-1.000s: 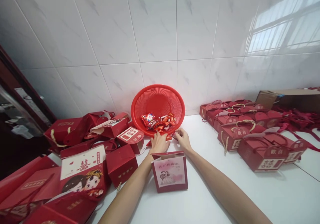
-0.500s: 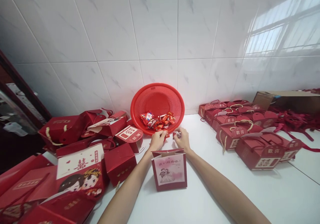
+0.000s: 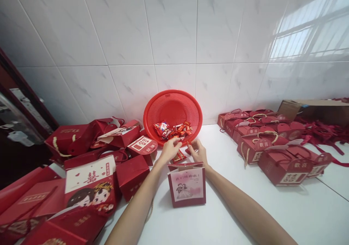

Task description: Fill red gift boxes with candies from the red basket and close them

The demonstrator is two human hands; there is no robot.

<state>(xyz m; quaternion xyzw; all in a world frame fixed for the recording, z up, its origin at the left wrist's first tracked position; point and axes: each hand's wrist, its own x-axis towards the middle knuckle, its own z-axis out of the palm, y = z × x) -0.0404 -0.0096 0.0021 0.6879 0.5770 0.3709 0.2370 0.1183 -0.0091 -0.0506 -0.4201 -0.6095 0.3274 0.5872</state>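
Observation:
My left hand (image 3: 170,149) is at the front rim of a red plastic basket (image 3: 200,110), fingers pinched together; what they hold, if anything, is too small to make out. Just below its fingertips is a red and gold wrapped candy (image 3: 179,157). Across from it, my right hand (image 3: 199,151) has thumb and fingers closed on a small red wrapped candy (image 3: 188,145). Inside the tilted basket lies a pile of shiny wrapped candies (image 3: 180,131). Between my forearms stands an open-topped red gift box (image 3: 187,186) with a pink printed front; its inside is hidden.
Red gift boxes (image 3: 88,186) are heaped on the left. Closed red boxes with rope handles (image 3: 286,166) stand in rows on the right. Behind them lie dark red ribbons (image 3: 321,130) beside a brown cardboard box (image 3: 290,108). A tiled wall (image 3: 174,37) rises behind the white table (image 3: 231,216).
Both hands have shifted slightly, their fingertips raised nearer the basket's rim. The red and gold candy now shows below my left hand. The view has moved a little to the left.

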